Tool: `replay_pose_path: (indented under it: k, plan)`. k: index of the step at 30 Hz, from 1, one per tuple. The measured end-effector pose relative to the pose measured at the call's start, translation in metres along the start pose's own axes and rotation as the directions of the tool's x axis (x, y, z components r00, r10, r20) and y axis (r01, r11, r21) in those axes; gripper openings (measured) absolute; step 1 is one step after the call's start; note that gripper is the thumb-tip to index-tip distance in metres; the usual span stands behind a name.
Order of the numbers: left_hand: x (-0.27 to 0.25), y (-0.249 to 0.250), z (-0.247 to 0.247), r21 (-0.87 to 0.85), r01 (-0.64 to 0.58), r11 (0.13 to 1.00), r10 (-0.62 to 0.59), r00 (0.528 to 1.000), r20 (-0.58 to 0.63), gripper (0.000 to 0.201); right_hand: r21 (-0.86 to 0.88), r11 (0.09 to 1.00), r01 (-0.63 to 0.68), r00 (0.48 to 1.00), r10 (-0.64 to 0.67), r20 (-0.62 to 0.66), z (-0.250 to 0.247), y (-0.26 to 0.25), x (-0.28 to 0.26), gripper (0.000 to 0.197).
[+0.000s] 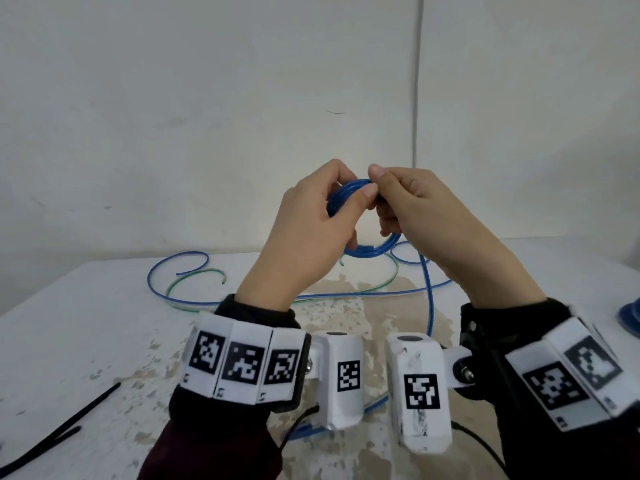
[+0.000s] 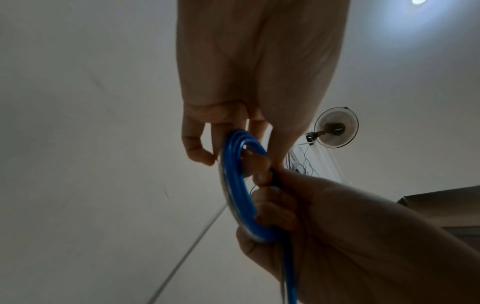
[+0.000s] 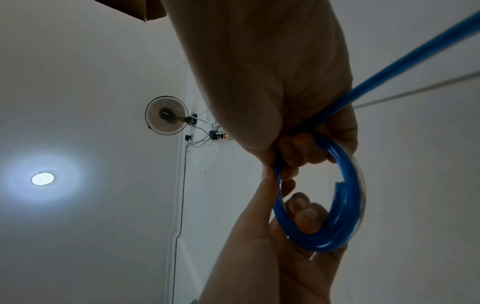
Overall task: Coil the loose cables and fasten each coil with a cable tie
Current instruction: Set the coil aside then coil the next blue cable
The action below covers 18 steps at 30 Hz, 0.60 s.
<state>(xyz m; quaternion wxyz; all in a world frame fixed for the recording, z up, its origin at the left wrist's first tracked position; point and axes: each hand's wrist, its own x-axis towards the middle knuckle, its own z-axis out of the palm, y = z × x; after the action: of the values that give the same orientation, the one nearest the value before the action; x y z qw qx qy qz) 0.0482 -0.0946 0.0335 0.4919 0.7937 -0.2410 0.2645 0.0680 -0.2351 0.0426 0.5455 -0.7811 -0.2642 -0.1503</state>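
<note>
Both hands are up off the table, meeting in the middle and working the same blue coil (image 1: 367, 251). The left hand (image 1: 308, 233) has its fingers curled round the left side of the ring, thumb laid across the top of it. In the right wrist view you can see those fingers poking through the hole of the coil (image 3: 337, 230) from below. The right hand (image 1: 426, 216) pinches the top of the ring between thumb and forefinger, right against the left thumb, with its other fingers curled through the loop too. There's something dark pinched in there, too small to tell what.

The coil is several turns of blue cable, held upright in the air above the far middle of the table (image 1: 86, 323). Its loose tail (image 1: 429, 299) drops from the right side of the ring down to the tabletop and runs back toward the near edge between the 2 wrists.

Further out, more blue cable (image 1: 152, 275) loops on the far left of the table, with a thin green cable (image 1: 194, 277) curling just beside it. 2 black cable ties (image 1: 62, 434) lie at the near left. Another blue coil (image 1: 630, 318) sits at the right edge, mostly cut off. A fan (image 2: 335, 127) hangs on the wall.
</note>
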Motion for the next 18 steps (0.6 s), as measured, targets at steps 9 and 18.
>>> replay_pose_path:
  k: [9, 18]
  plan:
    - [0.001, 0.000, 0.001, 0.026, -0.119, 0.993, 0.122, 0.971, -0.204, 0.020, 0.047, 0.996, 0.072, 0.997, -0.073, 0.017, 0.000, -0.007, -0.002, 0.038]
    - [0.002, -0.004, -0.012, -0.002, -0.050, 0.999, 0.048, 0.981, -0.189, 0.029, 0.160, 0.986, 0.033, 0.986, -0.058, 0.154, 0.004, -0.003, -0.003, 0.030]
